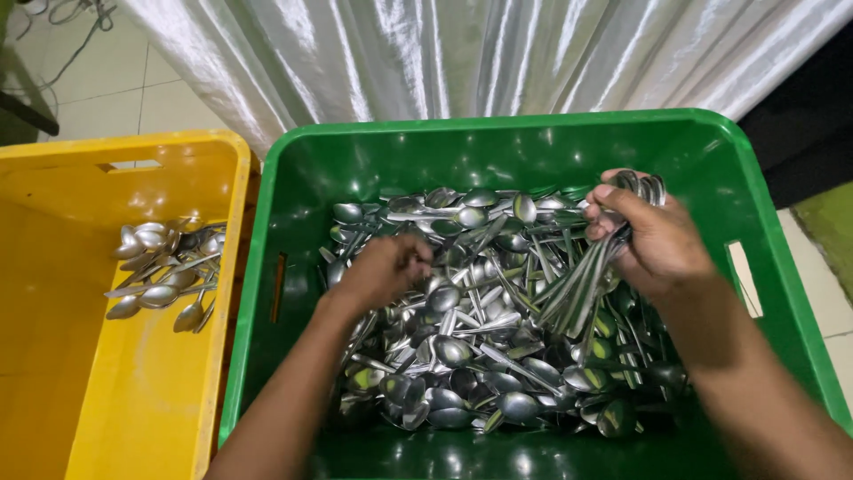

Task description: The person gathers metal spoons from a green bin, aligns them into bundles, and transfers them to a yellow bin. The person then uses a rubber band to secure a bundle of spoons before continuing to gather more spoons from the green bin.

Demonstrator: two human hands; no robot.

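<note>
The spoons [498, 311] are plain grey metal with oval bowls and slim flat handles. They lie in a loose, tangled heap that covers the floor of the green crate [302, 178]. Bowls and handles point in all directions, and many bowls reflect the green walls.

A separate bundle of spoons [586, 276] is gathered with handles aligned. Its bowls project above the right hand [653, 240] and its handles slant down and to the left toward the heap.

The right hand is closed around this bundle, with the fingers wrapped over the upper part. The left hand [382, 271] rests on the heap left of centre, fingers curled downward among the spoons. Whether it grips a spoon cannot be determined, as the fingertips are hidden below the knuckles. The two hands are apart, with the middle of the heap between them.

The lower edge of the frame cuts off both forearms and the near wall of the green crate. The spoons at the bottom of the heap are covered by those above.

A yellow crate [115, 391] stands just beside the green crate on the left. It holds a small cluster of spoons [164, 271] near its right wall. A pale draped cloth [480, 53] hangs behind both crates.
</note>
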